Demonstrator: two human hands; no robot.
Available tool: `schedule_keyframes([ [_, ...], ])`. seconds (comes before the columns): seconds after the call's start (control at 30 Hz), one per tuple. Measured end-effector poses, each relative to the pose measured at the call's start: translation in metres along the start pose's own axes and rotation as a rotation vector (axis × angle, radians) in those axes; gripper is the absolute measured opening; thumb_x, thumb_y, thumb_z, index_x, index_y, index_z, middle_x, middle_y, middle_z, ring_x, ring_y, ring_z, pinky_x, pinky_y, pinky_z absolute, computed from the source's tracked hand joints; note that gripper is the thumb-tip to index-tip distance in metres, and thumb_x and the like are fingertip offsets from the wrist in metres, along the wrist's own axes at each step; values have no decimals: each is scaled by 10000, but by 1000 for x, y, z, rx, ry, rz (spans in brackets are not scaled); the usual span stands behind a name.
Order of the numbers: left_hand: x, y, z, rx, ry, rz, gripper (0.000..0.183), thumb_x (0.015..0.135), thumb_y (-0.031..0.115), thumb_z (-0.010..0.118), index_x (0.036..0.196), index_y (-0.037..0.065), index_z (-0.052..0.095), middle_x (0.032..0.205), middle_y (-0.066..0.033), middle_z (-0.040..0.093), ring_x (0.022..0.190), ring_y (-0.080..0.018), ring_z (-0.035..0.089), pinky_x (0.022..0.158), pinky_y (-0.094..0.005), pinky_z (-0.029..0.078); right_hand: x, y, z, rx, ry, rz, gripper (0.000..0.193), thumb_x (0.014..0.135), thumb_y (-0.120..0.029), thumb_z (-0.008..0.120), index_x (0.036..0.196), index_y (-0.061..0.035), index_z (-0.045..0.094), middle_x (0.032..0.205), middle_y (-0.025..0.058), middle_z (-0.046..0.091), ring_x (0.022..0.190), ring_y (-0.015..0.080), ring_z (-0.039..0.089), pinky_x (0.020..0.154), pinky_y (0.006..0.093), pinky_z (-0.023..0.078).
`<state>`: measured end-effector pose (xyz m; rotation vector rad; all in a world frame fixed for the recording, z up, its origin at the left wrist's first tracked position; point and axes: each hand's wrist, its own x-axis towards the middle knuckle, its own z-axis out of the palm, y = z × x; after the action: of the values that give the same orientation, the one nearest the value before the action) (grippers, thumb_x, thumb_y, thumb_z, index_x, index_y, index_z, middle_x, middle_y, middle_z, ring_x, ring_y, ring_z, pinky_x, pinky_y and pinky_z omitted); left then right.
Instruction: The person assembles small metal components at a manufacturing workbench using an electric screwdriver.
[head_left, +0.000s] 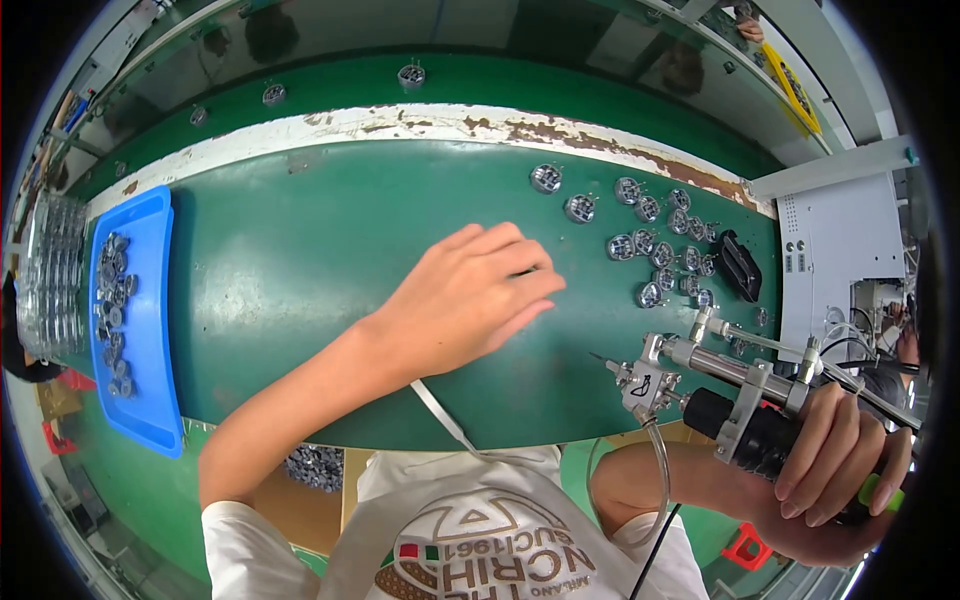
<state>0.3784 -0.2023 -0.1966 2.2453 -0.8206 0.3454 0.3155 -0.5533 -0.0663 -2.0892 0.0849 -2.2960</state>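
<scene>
My left hand [480, 290] hovers over the middle of the green bench, fingers loosely bent and somewhat apart, pointing right. Nothing shows between them, though the undersides are hidden. My right hand [835, 460] wraps around the black handle of a dispensing gun [735, 385], which has metal cylinders, clear tubing and a thin needle tip aimed left. Beyond the gun, several small round metal-rimmed parts [645, 245] with thin pins stand grouped on the bench. A thin pale strip-like tool [445, 418] runs from under my left wrist towards the front edge.
At the left, a blue tray [165, 330] holds several small grey parts, beside stacked clear plastic trays [50, 270]. A black holder [738, 265] and a white machine box [835, 250] stand right. Behind a chipped white ledge [400, 122], several round parts sit on a green belt [340, 88].
</scene>
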Motion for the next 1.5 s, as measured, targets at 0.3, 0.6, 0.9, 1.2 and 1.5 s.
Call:
schedule_keyframes([
  [0.3, 63, -37, 20, 143, 164, 96, 410, 774, 142, 847, 1133, 87, 656, 981, -43, 621, 1000, -293, 556, 850, -423, 473, -4, -11, -2, 0, -34, 124, 464, 1038, -332, 382, 1069, 27, 674, 816, 111, 705, 763, 195, 730, 683, 325, 592],
  [0.6, 56, -29, 27, 237, -10, 15, 870, 743, 228, 878, 1520, 163, 492, 1025, 21, 700, 1007, -220, 530, 841, -376, 362, 6, -58, 11, 203, -393, 207, 461, 1043, -396, 372, 970, -22, 631, 756, 70, 653, 658, 115, 660, 673, 261, 546],
  [0.9, -20, -11, 4, 106, 1, -25, 394, 708, 295, 905, 1020, 165, 702, 1041, 66, 717, 888, -207, 560, 726, -369, 378, 13, -126, 55, 1843, -1073, 642, 483, 1083, -575, 397, 1116, -114, 538, 657, 53, 553, 464, 183, 520, 440, 345, 516],
  [1.2, -37, -17, 10, 152, 141, 161, 258, 726, 224, 882, 940, 127, 775, 1109, 10, 708, 895, -191, 603, 749, -356, 457, -1, -157, 65, 1823, -1097, 649, 494, 1081, -585, 389, 1117, -115, 537, 669, 58, 558, 462, 183, 518, 439, 344, 513],
  [1.5, -39, -16, 12, 113, 127, 128, 195, 735, 149, 837, 922, 138, 785, 1069, 11, 697, 878, -173, 604, 763, -359, 465, -7, -172, 64, 1790, -1108, 662, 501, 1080, -590, 385, 1117, -114, 535, 682, 64, 562, 458, 184, 515, 433, 343, 507],
])
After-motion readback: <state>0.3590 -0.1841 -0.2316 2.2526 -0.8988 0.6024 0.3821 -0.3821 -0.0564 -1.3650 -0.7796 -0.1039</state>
